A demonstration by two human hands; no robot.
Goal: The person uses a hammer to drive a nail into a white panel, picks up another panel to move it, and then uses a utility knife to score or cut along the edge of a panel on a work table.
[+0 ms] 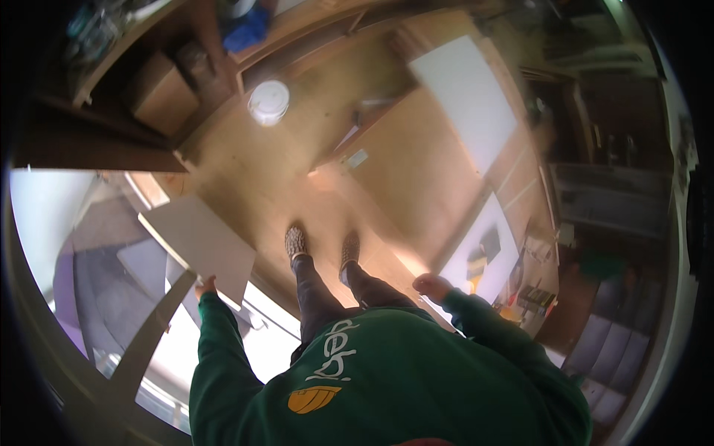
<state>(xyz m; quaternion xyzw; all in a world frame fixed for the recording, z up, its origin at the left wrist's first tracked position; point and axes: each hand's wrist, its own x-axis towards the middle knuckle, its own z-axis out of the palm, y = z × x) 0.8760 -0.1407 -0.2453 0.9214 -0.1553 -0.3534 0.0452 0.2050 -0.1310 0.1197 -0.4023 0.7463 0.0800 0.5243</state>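
the pale flat panel [202,236] sits slantwise over at the person's left, beside the bright window side of the room. the left hand [206,286] is at its near edge; from here i cannot tell whether the fingers clamp it or only rest there. the right hand [432,285] is out on the other side, well apart from the panel, fingers seemingly curled, though i cannot tell if it grips anything. near it is a white surface [492,215] with a dark item and a yellow one on it. ahead lie a broad brown board [409,167] and a white sheet [476,97]; farther off, a white bucket [268,102] stands on the wooden floor [238,160].
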